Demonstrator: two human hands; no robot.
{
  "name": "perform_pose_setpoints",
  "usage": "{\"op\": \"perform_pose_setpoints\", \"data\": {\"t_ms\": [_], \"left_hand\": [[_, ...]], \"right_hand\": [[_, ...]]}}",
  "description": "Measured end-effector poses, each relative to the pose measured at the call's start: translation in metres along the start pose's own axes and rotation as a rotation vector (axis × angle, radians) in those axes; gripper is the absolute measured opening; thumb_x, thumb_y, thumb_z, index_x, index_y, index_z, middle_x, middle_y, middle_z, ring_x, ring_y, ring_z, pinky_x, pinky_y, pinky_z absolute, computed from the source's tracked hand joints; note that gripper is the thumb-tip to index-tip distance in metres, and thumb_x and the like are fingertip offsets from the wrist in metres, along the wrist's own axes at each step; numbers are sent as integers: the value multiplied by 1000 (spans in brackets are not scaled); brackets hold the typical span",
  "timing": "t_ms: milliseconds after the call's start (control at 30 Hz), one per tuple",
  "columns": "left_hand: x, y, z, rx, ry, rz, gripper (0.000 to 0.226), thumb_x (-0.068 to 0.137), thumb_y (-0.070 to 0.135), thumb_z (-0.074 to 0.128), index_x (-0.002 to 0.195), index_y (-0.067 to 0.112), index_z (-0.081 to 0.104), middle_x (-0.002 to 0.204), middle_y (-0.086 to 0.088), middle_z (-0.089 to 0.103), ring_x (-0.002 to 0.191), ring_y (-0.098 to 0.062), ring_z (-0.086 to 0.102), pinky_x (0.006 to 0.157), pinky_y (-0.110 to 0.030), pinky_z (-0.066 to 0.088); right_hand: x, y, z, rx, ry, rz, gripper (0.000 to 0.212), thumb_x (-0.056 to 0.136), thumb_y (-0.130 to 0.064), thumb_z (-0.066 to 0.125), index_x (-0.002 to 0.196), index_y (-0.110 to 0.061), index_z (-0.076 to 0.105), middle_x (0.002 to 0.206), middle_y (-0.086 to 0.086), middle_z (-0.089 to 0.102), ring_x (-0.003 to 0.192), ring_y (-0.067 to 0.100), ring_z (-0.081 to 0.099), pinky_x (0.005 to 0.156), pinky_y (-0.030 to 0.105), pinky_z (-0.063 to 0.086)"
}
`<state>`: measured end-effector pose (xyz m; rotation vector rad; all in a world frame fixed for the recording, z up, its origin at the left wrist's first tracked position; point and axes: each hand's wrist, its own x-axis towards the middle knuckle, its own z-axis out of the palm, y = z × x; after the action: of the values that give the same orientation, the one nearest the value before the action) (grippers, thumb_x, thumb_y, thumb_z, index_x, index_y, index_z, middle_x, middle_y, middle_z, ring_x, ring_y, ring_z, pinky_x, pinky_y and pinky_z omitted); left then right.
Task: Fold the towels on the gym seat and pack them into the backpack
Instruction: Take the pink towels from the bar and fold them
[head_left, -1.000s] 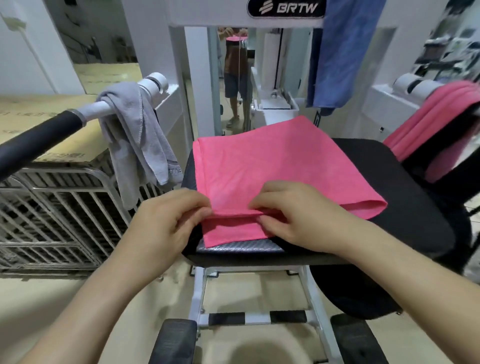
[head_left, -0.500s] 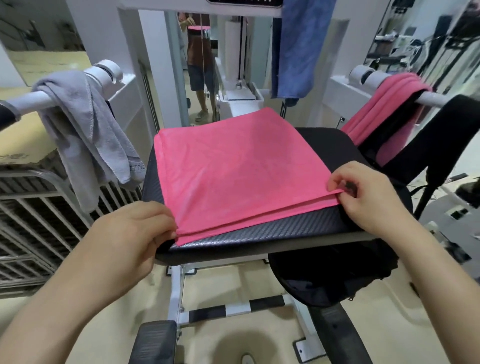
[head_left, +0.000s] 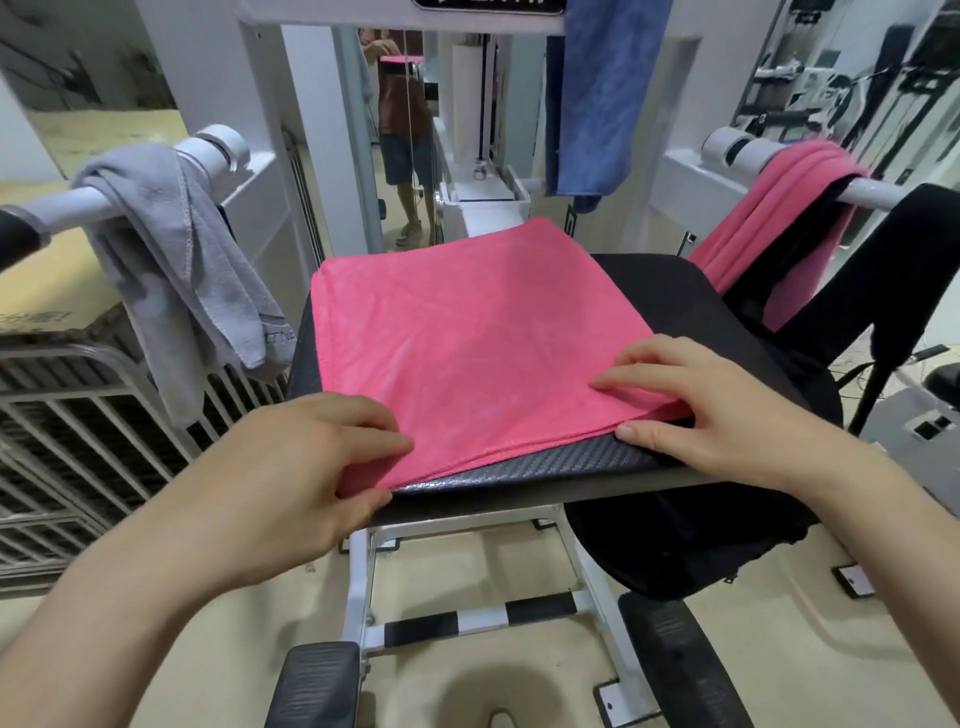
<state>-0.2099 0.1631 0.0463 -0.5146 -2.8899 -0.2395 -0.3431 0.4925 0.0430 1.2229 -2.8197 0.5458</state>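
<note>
Backpack (head_left: 675, 545) partly beneath gym seat (head_left: 519, 467)

Your left hand (head_left: 306, 467) comes in from the lower left, fingers over, thumb under, pinching the towel (head_left: 467, 353) corner. Your right hand (head_left: 722, 410), centre right, pinches likewise.

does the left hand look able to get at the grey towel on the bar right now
Likely yes, once it lets go: the left hand pinches the near corner of the pink towel on the seat. The grey towel hangs over the bar beside it, with nothing between them.
</note>
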Motion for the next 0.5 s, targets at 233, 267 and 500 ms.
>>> {"op": "perform_pose_setpoints", "data": {"t_ms": [233,267,500], "left_hand": [[6,18,15,27,226,5,29,70,23,45,82,16,71,79,3,68,68,-24,66,55,-33,55],[7,33,19,19,219,47,27,70,23,46,81,15,69,74,1,65,62,-24,63,49,-33,53],[33,105,23,-459,-53,199,33,89,44,48,94,22,70,77,6,70,69,-6,62,65,-24,50]], "right_hand": [[-9,14,17,-486,357,-108,29,73,4,66,94,-16,71,88,1,66,75,31,60,61,38,42],[-8,21,13,-530,373,-62,33,68,7,68,90,-17,72,87,0,67,77,31,59,62,38,40],[16,45,-16,264,476,465,38,70,16,43,65,-11,71,101,2,69,99,19,61,92,26,40]]}}
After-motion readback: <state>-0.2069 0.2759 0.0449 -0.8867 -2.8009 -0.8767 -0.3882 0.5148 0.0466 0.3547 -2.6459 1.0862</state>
